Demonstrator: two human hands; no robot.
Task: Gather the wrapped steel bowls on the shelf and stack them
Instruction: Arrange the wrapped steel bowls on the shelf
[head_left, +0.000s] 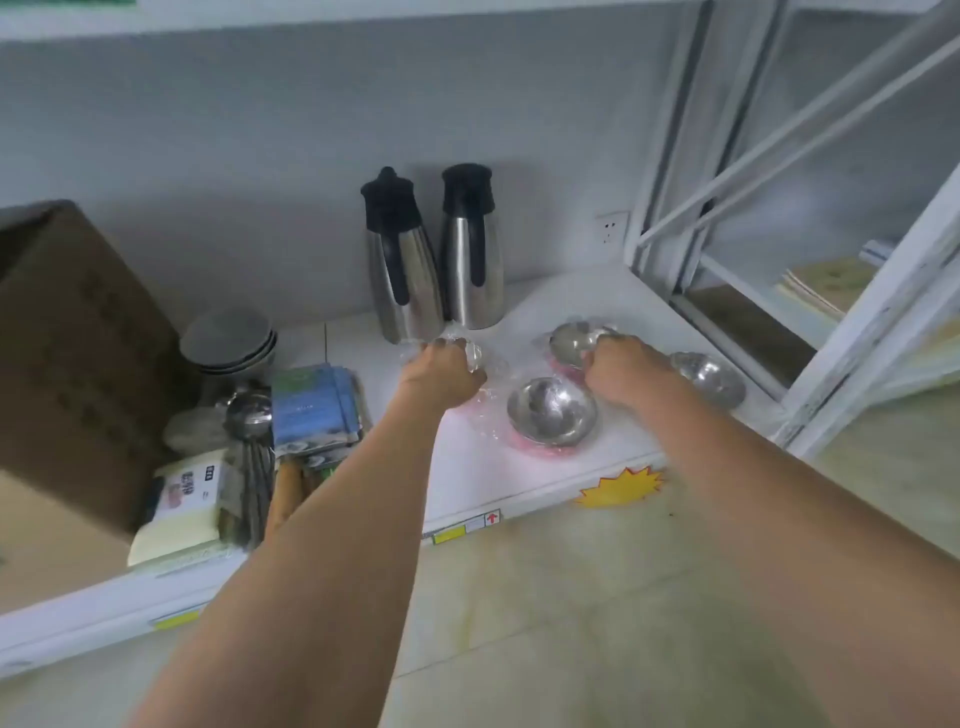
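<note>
Three wrapped steel bowls show on the white shelf (519, 488). One with a pink base (550, 413) sits near the front between my hands. A second bowl (574, 340) lies further back, and my right hand (621, 371) grips its near rim. A third bowl (709, 376) rests to the right, clear of my hand. My left hand (441, 371) is closed on crinkled clear wrap (475, 358); whether a bowl is inside it is hidden by the hand.
Two steel thermos jugs (434, 260) stand at the back behind my left hand. Left of it lie a blue packet (314, 405), ladles (248, 415), grey bowls (228, 340) and a cardboard box (67, 353). A white shelf frame (831, 332) closes the right side.
</note>
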